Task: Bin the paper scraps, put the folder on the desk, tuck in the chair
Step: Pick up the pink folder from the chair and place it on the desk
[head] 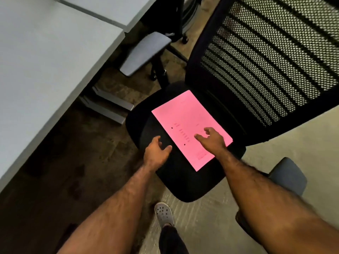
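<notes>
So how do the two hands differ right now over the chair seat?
The right hand rests palm down on the pink folder, fingers spread; the left hand is off the folder, over the black chair seat beside its edge. The left is turned sideways with fingers curled open; the right lies flat. Both are bare and hold nothing.

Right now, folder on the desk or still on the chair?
On the chair: pink folder lies flat on the seat, right hand over it.
</notes>
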### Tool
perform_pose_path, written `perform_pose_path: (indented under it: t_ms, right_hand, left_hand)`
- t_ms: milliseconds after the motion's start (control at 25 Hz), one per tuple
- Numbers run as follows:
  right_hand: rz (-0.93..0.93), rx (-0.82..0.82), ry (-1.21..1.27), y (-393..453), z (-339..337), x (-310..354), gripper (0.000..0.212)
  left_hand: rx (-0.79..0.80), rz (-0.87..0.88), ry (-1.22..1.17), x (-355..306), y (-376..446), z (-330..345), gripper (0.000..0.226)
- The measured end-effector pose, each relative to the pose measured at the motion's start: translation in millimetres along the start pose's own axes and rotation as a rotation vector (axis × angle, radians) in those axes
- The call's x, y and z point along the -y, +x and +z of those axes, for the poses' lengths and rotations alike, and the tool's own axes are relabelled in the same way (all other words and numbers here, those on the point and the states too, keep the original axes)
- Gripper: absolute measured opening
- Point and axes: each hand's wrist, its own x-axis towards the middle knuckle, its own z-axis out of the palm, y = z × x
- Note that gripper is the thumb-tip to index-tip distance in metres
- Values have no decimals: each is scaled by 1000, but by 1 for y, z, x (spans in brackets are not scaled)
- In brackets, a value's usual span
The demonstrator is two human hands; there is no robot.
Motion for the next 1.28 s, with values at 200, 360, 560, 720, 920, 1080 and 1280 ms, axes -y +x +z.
perform_pose_path:
  t_ms: [200, 360, 560, 720, 920, 1080, 1280]
  right_hand:
    - [44, -44, -130, 51, -26, -32, 78]
    - [110, -75, -167, 79, -32, -56, 76]
    - [211, -20, -279, 99, -25, -67, 93]
    - [238, -32, -386, 105, -20, -69, 98]
    - [271, 43, -367, 100, -19, -68, 77]
    - [305, 141, -294, 84, -19, -62, 47]
    - [324, 146, -87, 43, -17, -46, 29]
  left_hand:
    - [8, -70, -52, -19, 48, 36, 75]
    - [2, -192, -206, -28, 82, 56, 75]
    - [-142, -303, -250, -29, 100, 65, 50]
    - [-41, -359, -311, -21, 100, 71, 35]
    - [-60, -297, -365, -17, 88, 75, 43]
    - [-54, -246, -437, -10, 73, 61, 52]
    - [-101, -222, -532, -9, 40, 27, 41]
